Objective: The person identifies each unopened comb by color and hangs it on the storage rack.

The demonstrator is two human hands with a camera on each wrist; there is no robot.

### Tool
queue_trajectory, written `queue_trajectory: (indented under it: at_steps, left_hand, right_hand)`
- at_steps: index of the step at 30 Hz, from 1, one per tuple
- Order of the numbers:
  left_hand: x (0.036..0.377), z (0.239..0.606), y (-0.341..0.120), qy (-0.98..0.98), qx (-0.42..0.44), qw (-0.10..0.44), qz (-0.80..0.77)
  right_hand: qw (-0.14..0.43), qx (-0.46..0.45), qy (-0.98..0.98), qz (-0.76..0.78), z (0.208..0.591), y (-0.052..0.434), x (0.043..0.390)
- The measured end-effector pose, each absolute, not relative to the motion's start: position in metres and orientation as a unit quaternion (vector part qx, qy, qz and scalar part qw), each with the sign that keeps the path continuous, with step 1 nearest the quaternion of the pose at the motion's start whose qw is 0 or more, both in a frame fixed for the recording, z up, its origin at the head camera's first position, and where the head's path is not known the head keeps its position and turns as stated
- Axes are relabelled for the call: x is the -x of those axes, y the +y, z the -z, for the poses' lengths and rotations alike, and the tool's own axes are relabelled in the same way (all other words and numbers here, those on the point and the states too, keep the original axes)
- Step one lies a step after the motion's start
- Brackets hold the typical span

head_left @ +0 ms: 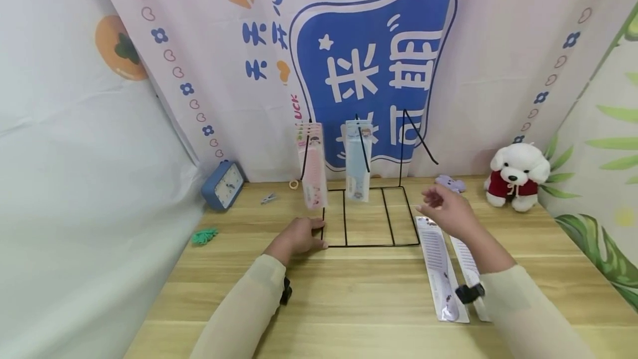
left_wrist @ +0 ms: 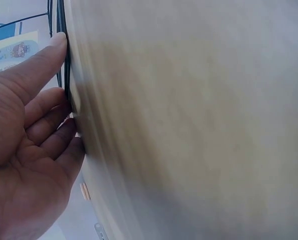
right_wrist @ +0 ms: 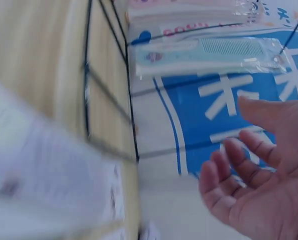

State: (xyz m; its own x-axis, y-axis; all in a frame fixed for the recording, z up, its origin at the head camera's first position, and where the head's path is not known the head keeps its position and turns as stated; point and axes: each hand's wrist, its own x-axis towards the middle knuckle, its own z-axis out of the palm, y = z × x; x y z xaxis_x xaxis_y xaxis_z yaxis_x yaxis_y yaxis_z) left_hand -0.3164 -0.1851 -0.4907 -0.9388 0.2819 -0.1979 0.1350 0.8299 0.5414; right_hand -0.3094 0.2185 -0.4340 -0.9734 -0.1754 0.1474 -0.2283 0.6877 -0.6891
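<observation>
The left hand (head_left: pixel 298 239) presses straight fingers on the corner of the black wire display rack (head_left: pixel 371 216), steadying it on the wooden bench (head_left: pixel 349 303). The right hand (head_left: pixel 448 212) hovers open and empty above the white packaged combs (head_left: pixel 441 270), beside the rack's base. Judging by this, a hanging step is between items; next calls for lowering to pinch a comb pack.

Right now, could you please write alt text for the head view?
A left hand rests on the base of a black wire rack holding two packaged combs, while the empty right hand hovers above two more on the table.
</observation>
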Motion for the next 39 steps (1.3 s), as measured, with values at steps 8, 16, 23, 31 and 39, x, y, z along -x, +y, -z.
queue_trajectory:
  at_steps: [8, 16, 23, 31, 39]
  left_hand:
    - [0.318, 0.491, -0.187, 0.950, -0.119, 0.136, -0.256]
    - [0.319, 0.487, -0.189, 0.949, -0.121, 0.136, -0.257]
    - [0.319, 0.489, -0.187, 0.950, -0.123, 0.132, -0.253]
    - [0.317, 0.490, -0.186, 0.949, -0.122, 0.135, -0.259]
    - [0.319, 0.492, -0.187, 0.948, -0.120, 0.133, -0.261]
  right_hand:
    - [-0.040, -0.042, -0.965, -0.254, 0.457, 0.276, 0.276]
    - [-0.109, 0.018, -0.973, -0.203, 0.469, 0.292, 0.268]
    - [-0.131, 0.032, -0.973, -0.186, 0.477, 0.294, 0.267]
    - [-0.174, 0.067, -0.960, -0.212, 0.478, 0.299, 0.269]
    - [-0.153, 0.063, -0.963, -0.214, 0.477, 0.298, 0.267]
